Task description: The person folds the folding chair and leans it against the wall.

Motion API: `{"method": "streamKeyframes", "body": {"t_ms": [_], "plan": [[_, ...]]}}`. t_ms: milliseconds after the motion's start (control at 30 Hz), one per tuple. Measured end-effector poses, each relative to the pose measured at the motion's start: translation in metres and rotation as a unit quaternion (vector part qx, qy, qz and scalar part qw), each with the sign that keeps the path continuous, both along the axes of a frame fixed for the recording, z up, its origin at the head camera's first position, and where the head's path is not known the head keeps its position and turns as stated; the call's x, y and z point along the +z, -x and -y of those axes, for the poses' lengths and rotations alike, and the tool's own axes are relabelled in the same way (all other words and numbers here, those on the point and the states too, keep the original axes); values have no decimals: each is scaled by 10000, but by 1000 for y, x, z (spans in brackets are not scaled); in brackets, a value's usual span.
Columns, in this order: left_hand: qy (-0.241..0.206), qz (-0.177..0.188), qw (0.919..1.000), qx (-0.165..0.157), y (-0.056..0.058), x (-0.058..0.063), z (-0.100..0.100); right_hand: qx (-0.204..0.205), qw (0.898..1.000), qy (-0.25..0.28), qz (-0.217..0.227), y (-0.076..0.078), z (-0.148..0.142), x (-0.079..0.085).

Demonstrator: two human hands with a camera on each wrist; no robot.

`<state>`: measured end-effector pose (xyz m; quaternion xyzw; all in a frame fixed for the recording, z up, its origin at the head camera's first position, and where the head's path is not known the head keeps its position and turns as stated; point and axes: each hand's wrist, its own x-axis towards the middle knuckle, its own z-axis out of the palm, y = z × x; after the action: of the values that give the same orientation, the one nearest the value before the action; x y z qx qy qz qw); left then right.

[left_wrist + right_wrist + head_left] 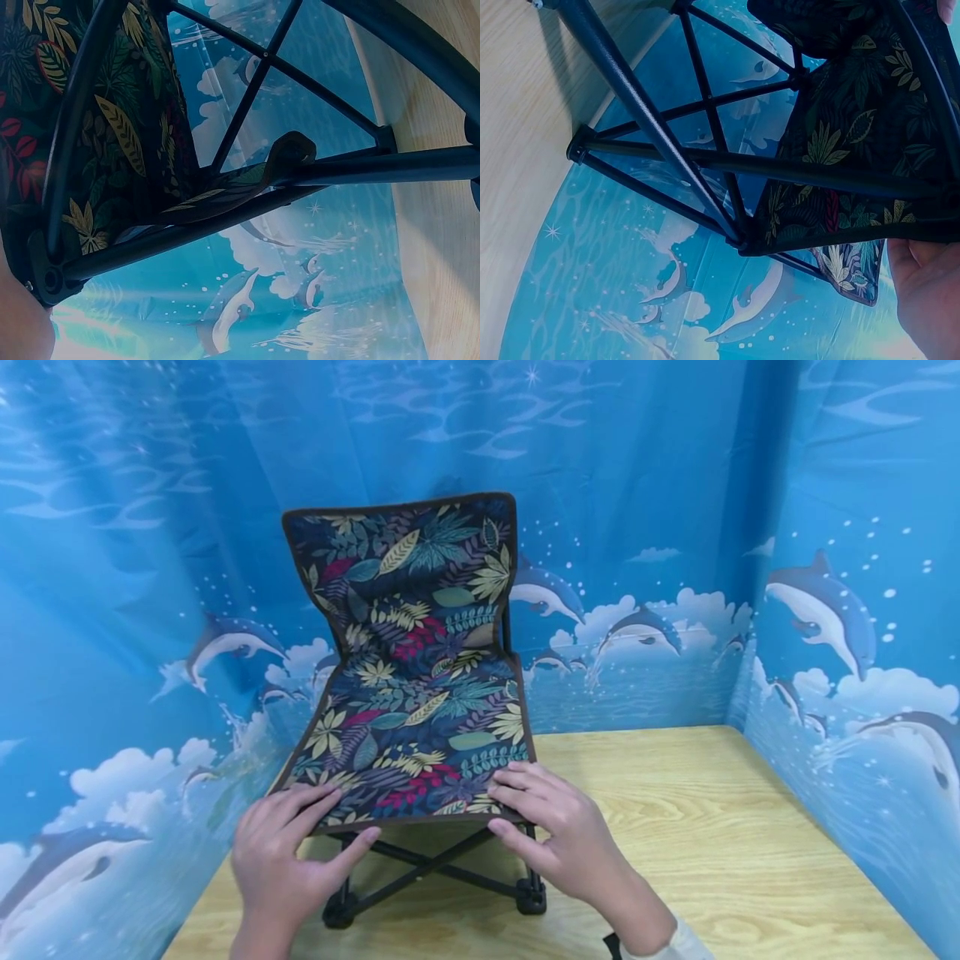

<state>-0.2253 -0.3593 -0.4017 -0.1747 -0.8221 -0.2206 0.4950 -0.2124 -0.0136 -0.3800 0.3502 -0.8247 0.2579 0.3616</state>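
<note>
A folding camp chair [420, 727] with dark leaf-patterned fabric and a black tube frame stands unfolded, its front edge facing me. My left hand [281, 856] rests on the front left corner of the seat, fingers on the fabric and thumb stretched along the front edge. On the front right corner lies my right hand [562, 827], its fingers fairly straight on the fabric and its thumb by the edge. From the left wrist, the underside shows a frame tube [187, 229] beside part of the left hand [22, 319]. Seen from the right wrist, crossed legs [705, 105] stand below the fabric.
The chair stands on a light wood-grain surface [697, 818] that extends to its right. Blue curtains [637, 468] printed with dolphins and clouds hang behind it and on both sides. A black foot [531, 897] of the chair is near the right hand.
</note>
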Motion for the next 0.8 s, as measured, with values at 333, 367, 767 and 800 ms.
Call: {"method": "streamKeyframes", "body": {"t_ms": [333,367,767,800], "plan": [[-108,-93,9999,-20,1,-2,-1,26,10000,45,-8,0,0,0],[-92,-81,9999,-12,1,-2,-1,30,10000,44,-16,0,0,0],[-177,-168,9997,11,2,-3,-3,42,9999,81,56,0,0,-1],[-178,-165,9997,12,2,-3,-3,43,9999,74,64,0,0,-1]]}}
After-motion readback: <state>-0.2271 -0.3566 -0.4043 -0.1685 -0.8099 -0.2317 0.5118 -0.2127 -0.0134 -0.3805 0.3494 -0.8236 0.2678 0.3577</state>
